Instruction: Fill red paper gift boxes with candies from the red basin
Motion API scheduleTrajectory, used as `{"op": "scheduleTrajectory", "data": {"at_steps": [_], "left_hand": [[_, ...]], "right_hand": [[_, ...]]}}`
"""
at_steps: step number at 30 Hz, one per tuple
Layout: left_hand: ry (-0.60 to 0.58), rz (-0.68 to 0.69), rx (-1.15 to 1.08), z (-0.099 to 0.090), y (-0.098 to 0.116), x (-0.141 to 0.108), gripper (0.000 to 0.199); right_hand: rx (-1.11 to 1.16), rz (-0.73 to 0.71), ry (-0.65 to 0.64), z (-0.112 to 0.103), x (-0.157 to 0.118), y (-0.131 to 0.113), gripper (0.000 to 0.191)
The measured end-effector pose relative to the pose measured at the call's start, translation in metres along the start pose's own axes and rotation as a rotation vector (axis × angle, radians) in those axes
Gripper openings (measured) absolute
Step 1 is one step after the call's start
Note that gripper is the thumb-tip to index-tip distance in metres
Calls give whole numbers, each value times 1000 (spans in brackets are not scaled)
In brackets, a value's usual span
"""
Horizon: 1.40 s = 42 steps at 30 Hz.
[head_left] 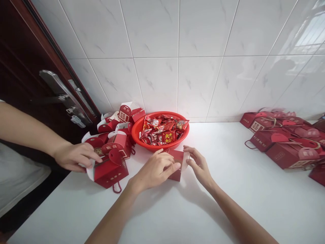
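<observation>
A small red cardboard gift box stands on the white table in front of me. Over its left side and top, my left hand is closed, with the thumb pressed near the upper edge. My right hand pinches the pale inner side of a flap at the box's right end. Part of the box is hidden behind my left fingers, so its contents do not show. Just behind it sits a red plastic basket full of red-wrapped snack packets.
At left, another person's hand touches an open red box beside several others with raised flaps. Several closed red boxes with cord handles lie at right. A tiled wall bounds the back; a dark door stands left.
</observation>
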<state>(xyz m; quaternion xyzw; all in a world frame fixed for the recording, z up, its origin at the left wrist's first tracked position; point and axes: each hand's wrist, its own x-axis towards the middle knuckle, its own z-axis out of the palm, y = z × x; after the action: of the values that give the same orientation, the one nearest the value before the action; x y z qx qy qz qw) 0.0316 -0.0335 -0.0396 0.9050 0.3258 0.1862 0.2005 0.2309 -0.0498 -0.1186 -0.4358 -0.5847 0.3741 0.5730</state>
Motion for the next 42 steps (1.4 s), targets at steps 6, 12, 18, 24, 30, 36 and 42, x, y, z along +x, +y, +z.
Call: {"op": "scheduleTrajectory", "data": {"at_steps": [6, 12, 18, 24, 30, 36, 42], "left_hand": [[-73, -135, 146, -12, 0, 0, 51], [-146, -33, 192, -14, 2, -7, 24], [-195, -62, 186, -17, 3, -17, 29], [-264, -160, 232, -26, 14, -29, 54], [-370, -305, 232, -28, 11, -25, 73], [-348, -304, 161, -14, 3, -5, 97], [68, -138, -153, -17, -24, 21, 48]], "right_hand": [[-142, -58, -103, -3, -8, 1, 26], [-313, -118, -225, -4, -10, 1, 37], [-376, -162, -302, -8, -13, -6, 39], [-410, -218, -345, -5, -19, -21, 42], [-327, -114, -251, -3, -19, -25, 52], [-259, -55, -173, -15, -11, -15, 55], [-103, 20, -60, -22, -3, -12, 35]]}}
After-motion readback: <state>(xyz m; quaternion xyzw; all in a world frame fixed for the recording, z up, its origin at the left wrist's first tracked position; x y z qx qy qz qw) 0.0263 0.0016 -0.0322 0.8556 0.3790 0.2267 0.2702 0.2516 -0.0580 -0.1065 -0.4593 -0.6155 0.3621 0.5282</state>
